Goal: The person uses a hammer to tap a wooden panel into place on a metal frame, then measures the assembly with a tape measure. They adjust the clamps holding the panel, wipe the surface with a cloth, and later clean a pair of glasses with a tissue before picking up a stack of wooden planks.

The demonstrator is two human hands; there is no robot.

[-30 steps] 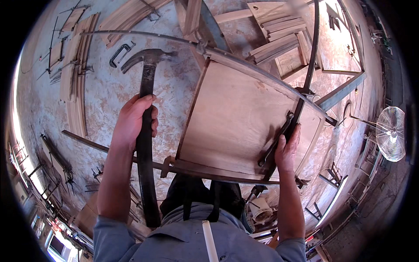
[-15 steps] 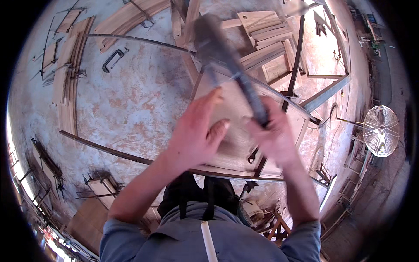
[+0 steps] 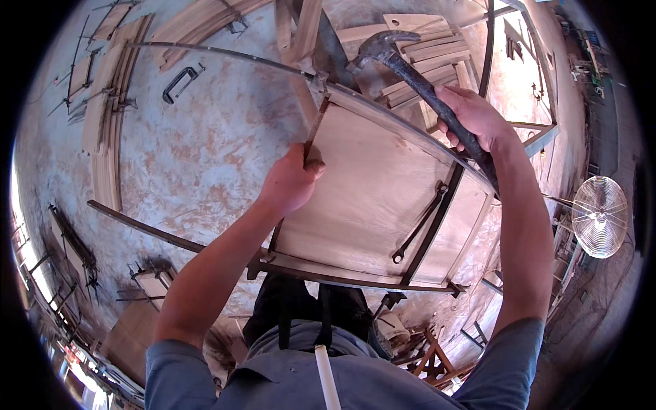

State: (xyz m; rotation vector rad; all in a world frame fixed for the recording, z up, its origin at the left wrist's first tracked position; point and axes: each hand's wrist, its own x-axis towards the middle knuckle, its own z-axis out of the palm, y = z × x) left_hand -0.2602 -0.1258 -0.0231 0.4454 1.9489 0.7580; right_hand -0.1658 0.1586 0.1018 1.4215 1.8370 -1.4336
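Observation:
A flat wooden panel lies in front of me, held between long dark metal bars along its near and far sides. My left hand is closed on the panel's left edge, thumb on top and fingers partly hidden. Over the far right side, my right hand grips a claw hammer by its dark handle. The hammer's head points away to the upper left, raised beyond the far bar. A dark wrench rests on the panel beside a dark crossbar.
A C-clamp lies on the mottled floor at the far left. Stacked boards line the left, with more wood pieces beyond the panel. To the right stands a wire-caged fan.
My right hand has moved right and farther away with the hammer, uncovering the wrench. My left hand, earlier raised with fingers apart over the panel, has closed on its left edge.

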